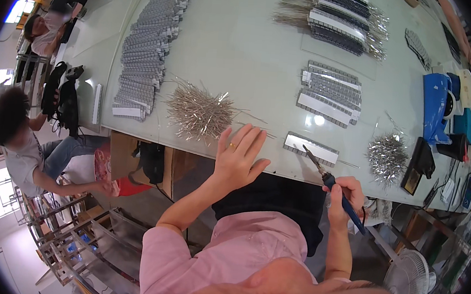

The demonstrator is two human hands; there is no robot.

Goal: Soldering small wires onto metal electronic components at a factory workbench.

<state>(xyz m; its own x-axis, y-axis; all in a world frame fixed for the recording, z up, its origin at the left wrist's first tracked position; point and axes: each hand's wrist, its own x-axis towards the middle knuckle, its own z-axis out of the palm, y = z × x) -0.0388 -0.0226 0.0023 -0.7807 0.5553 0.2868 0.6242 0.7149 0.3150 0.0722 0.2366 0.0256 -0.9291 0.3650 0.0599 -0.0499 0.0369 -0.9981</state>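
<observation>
Two bare hands at the glass-topped table (pixel 244 52), both worked around one lone white-faced strip (pixel 320 152), which lies at the near edge and serves as landmark. Right hand (pixel 347 197): just right of and nearer than the strip, fingers and thumb closed round the blue handle of a soldering iron (pixel 329 181) – a pen-like grip, forearm rising from below, wrist bent leftward. Iron slants up and left; its metal tip shows over the strip's left half. Whether tip meets strip, cannot tell.

Left hand (pixel 241 157): left of the strip, well apart from it. Palm down, fingers extended away from the body and slightly parted, thumb splayed toward the strip; a ring on one finger. Elbow bent out to the left, forearm angled inward. Nothing visibly gripped – fingertips lie beside a loose pile of thin metal wires (pixel 200 110), contact unclear.

Beyond the strip: a small group of similar grey-and-white strips (pixel 330 93); farther still, dark and white strips with wires (pixel 341 19) fanning out both ends. Far left of it, a long row of grey segmented strips (pixel 150 50). Right of it, a second wire pile (pixel 387 159).
</observation>
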